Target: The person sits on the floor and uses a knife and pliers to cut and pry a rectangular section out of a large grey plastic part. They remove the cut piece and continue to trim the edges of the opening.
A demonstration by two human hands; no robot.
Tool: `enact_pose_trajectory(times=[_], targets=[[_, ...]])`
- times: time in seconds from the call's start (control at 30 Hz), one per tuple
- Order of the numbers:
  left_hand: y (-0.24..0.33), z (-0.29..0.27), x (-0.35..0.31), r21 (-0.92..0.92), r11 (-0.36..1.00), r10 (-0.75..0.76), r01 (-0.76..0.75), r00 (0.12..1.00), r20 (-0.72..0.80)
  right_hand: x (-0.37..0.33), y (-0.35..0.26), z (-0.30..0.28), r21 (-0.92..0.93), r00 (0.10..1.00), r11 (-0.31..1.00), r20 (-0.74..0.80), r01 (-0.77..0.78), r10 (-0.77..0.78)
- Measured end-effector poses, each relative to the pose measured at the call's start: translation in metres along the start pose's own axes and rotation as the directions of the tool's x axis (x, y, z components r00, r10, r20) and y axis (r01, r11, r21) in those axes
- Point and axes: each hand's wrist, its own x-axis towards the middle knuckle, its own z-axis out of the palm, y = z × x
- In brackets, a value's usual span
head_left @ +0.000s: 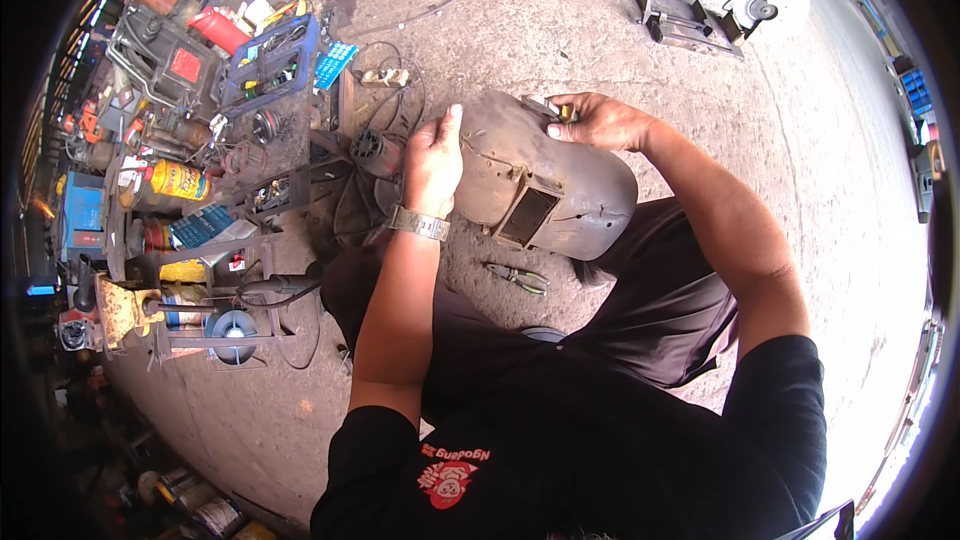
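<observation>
A worn grey-brown welding mask [597, 202] is held in front of me above the floor, tilted, its dark rectangular window frame [528, 214] facing up. Its shell is scuffed and has cracks. My left hand [433, 164] is closed on the mask's left edge, thumb pointing away from me. At the far edge, my right hand [606, 123] is closed around a small yellow piece [568, 113] beside a dark strip; its kind is not clear. Some of the fingers are hidden behind the mask. Below the mask, pliers [518, 278] with green-and-dark handles lie on the concrete.
To the left, a cluttered rack [290, 185] holds cans, a yellow container [178, 180] and a blue tool tray [270, 60]. A cable runs across the floor. At the far right stand a cut-off saw [765, 10] and a metal frame [690, 24]. My knees flank the pliers.
</observation>
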Motion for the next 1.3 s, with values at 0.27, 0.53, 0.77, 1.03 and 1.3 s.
enact_pose_trajectory(times=[0.27, 0.53, 0.77, 1.03, 1.3], targets=[[0.001, -0.002, -0.002, 0.073, 0.997, 0.015, -0.009, 0.997, -0.08, -0.009, -0.018, 0.009, 0.084, 0.999, 0.996, -0.027, 0.026, -0.023], [0.003, -0.002, -0.003, 0.01, 1.0, -0.006, 0.007, 0.994, -0.106, -0.011, -0.015, 0.012, 0.224, 0.998, 0.973, -0.036, 0.057, -0.051], [0.003, -0.003, -0.001, -0.03, 0.999, -0.02, 0.017, 0.994, -0.107, -0.013, -0.016, 0.014, 0.105, 0.994, 0.994, -0.103, 0.039, -0.029], [0.008, 0.001, -0.001, 0.017, 1.0, 0.025, -0.022, 0.986, -0.168, -0.015, -0.014, 0.013, 0.097, 0.99, 0.991, -0.113, 0.09, -0.079], [0.011, 0.004, -0.004, 0.012, 1.0, 0.021, -0.019, 0.989, -0.144, -0.012, -0.018, 0.017, 0.119, 0.986, 0.992, -0.167, 0.047, -0.026]])
